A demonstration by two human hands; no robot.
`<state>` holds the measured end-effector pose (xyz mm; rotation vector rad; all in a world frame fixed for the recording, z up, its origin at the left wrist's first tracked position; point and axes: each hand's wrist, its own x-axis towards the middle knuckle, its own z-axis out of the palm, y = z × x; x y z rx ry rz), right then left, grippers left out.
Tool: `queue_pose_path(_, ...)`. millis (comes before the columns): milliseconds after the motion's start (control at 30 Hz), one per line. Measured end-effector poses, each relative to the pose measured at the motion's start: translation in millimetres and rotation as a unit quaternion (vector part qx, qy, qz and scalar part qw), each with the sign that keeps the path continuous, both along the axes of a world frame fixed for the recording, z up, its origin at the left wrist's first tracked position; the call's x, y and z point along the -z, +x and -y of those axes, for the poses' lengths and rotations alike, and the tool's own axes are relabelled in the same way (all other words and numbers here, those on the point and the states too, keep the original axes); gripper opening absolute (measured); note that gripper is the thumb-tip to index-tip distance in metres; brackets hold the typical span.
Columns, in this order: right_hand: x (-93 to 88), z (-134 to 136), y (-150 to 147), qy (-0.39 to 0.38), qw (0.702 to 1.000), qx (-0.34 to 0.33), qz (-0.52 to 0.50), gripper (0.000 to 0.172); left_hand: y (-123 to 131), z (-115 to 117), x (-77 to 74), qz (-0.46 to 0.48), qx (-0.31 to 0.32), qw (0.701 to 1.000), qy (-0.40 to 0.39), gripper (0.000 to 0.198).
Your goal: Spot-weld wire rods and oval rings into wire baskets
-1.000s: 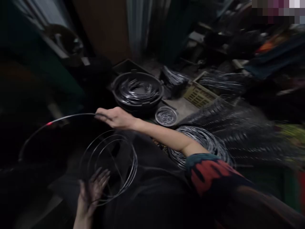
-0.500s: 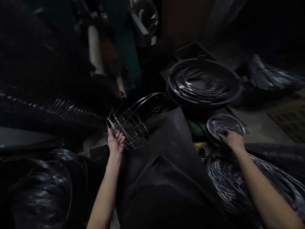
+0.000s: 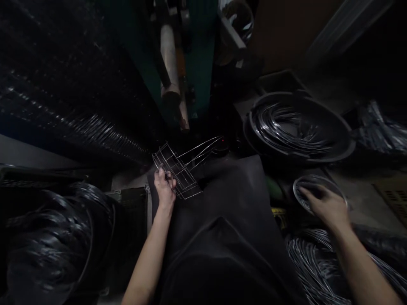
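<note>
My left hand is closed round the near side of a thin wire basket-like frame, above the dark apron over my lap. From that frame, long wires run off to the right, to a dark spot with a small red light. My right hand reaches over a small round bowl. Its fingers look stretched out and somewhat apart, though blurred. The fingers hide part of the bowl, and its small contents cannot be made out.
A large dark basin holds coiled wire rings. Bundled wires lie below the bowl. A tub of shiny metal pieces stands at left. Ahead is a green machine with a pale cylinder. Stacked wirework lines the left.
The view has shifted, so most things sit lower and farther right. The wire frame has turned in my left hand and shows narrower. My right hand stays at the bowl, its fingers differently posed.
</note>
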<state>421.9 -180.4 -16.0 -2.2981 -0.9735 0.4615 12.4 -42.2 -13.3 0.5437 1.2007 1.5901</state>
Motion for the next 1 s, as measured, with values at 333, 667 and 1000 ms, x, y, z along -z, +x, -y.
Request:
queue_pose_path(333,-57.9,-163,-200,0.152,0.869,-0.083,-0.463,0.038,-4,-10,-7.4,0.005,-0.015,0.998,0.065,0.040)
queue_pose_path(667,-69.0,-196,-247,0.163,0.792,-0.079,-0.584,0.037,-18,-23,-3.2,0.025,-0.022,0.997,0.073,0.041)
queue_pose_path(1000,-85.1,-203,-258,0.123,0.785,-0.055,-0.605,0.032,-16,-31,-5.9,0.047,-0.035,0.996,0.068,0.042)
